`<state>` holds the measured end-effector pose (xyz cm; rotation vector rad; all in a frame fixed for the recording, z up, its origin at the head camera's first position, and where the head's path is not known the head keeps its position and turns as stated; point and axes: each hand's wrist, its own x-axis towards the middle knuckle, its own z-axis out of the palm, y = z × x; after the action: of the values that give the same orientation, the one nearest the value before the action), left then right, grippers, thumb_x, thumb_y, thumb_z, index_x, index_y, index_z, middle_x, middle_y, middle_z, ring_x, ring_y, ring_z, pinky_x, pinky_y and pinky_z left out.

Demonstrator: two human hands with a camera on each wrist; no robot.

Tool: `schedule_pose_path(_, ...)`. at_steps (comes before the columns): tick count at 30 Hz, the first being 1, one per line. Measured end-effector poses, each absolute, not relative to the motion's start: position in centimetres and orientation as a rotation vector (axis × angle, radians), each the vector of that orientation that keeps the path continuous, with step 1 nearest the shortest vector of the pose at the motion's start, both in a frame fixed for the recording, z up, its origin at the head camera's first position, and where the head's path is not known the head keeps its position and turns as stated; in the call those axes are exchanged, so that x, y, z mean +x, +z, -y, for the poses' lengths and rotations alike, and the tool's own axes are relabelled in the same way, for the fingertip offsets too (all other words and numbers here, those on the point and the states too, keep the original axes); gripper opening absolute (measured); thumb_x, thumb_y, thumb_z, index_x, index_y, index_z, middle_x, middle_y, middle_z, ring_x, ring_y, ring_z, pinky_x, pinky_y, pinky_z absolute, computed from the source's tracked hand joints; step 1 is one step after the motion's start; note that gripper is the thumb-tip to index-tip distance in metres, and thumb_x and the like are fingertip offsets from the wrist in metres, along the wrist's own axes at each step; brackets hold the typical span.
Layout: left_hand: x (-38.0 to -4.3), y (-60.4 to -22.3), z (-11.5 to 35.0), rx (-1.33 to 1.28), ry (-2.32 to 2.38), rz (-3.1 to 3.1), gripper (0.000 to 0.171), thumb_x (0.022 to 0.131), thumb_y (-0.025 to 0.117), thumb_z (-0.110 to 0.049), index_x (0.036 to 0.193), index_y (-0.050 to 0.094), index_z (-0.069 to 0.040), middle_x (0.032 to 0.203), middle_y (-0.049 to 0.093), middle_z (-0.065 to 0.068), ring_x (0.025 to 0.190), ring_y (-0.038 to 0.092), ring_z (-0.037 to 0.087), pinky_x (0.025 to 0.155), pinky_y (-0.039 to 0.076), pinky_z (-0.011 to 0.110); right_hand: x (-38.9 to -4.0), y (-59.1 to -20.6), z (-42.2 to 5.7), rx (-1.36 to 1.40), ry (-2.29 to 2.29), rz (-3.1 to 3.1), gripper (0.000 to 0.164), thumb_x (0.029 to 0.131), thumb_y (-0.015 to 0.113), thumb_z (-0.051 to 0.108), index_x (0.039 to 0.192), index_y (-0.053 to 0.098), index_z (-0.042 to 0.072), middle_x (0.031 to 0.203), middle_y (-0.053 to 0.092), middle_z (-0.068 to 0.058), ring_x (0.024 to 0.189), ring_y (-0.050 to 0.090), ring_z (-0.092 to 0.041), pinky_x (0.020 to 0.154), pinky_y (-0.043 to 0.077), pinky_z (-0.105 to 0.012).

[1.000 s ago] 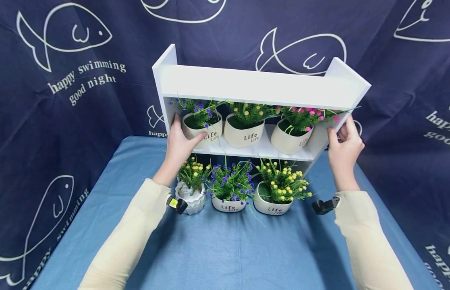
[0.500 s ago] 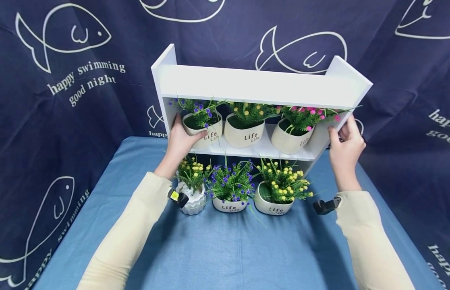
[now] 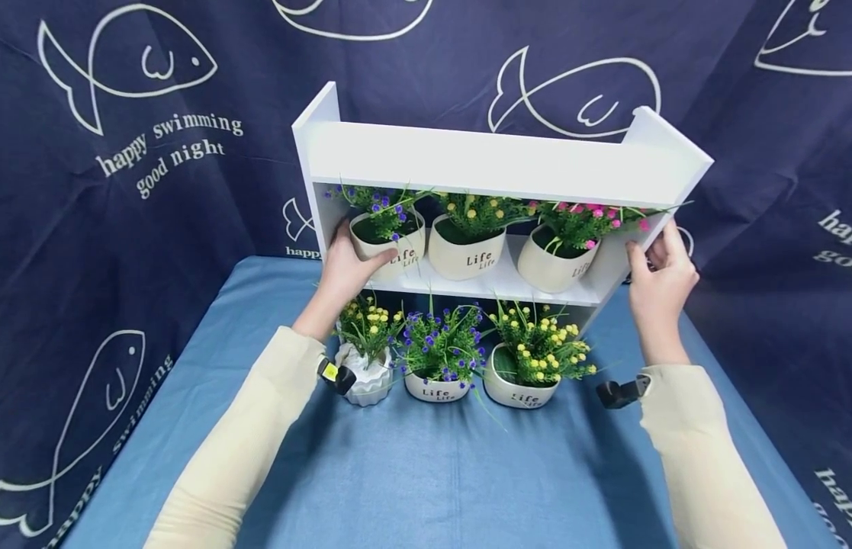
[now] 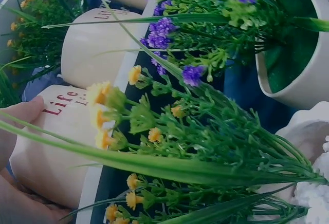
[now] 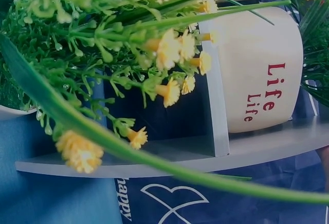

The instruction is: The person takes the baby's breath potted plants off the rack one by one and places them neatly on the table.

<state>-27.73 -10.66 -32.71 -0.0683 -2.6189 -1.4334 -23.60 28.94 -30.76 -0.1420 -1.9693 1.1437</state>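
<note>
A white two-tier shelf (image 3: 480, 156) stands on the table, with three cream "Life" pots on its middle board. My left hand (image 3: 346, 267) grips the leftmost pot (image 3: 412, 242), which bears purple flowers. Its thumb lies on the front and its fingers go round the left side, partly hidden. In the left wrist view that pot (image 4: 51, 147) shows between thumb and fingers. At the other end my right hand (image 3: 662, 290) grips the shelf's right side panel (image 3: 614, 259), thumb on the inner face and the other fingers outside. A yellow-flowered pot (image 3: 463, 255) and a pink-flowered pot (image 3: 552, 267) stand beside the held one.
In front of the shelf stand a white fluted pot (image 3: 367, 385) with yellow flowers, a purple-flowered pot (image 3: 435, 390) and another yellow-flowered pot (image 3: 522, 393). Blue cloth (image 3: 426, 473) covers the table. A navy fish-print curtain (image 3: 412, 76) hangs behind.
</note>
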Motion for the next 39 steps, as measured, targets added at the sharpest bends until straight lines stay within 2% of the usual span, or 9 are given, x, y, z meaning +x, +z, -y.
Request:
schedule_pose_path(9, -27.5, -33.0, 10.6, -0.101, -1.446, 2.567, 0.1, 0.084, 0.073, -0.04, 0.154, 0.014, 0.0, 0.158, 0.022, 0.022, 0.147, 0.025, 0.036, 0.121, 0.025, 0.047, -23.5, -30.8, -28.9, -0.151, 1.151, 1.976, 0.054, 0.09, 0.064, 0.006, 0.136, 0.055, 0.031, 0.127, 0.063, -0.012, 0.11, 0.065, -0.004, 0.093, 0.052, -0.019)
schedule_pose_path(20, -26.9, -33.8, 9.9, -0.055, -1.445, 2.424, 0.094, 0.079, 0.079, -0.035, 0.151, 0.027, -0.003, 0.152, 0.036, 0.02, 0.14, 0.037, 0.034, 0.118, 0.03, 0.043, -23.4, -30.7, -28.8, -0.162, 1.139, 1.982, 0.054, 0.09, 0.063, 0.007, 0.137, 0.054, 0.033, 0.127, 0.064, -0.012, 0.11, 0.065, -0.004, 0.093, 0.052, -0.018)
schedule_pose_path(39, -24.9, -33.2, 9.4, 0.034, -1.441, 2.294, 0.091, 0.072, 0.086, -0.032, 0.147, 0.041, -0.006, 0.14, 0.055, 0.017, 0.121, 0.056, 0.035, 0.102, 0.044, 0.047, -23.4, -30.8, -28.8, -0.169, 1.139, 1.998, 0.056, 0.091, 0.063, 0.008, 0.138, 0.051, 0.036, 0.13, 0.062, -0.009, 0.113, 0.064, -0.007, 0.095, 0.052, -0.021)
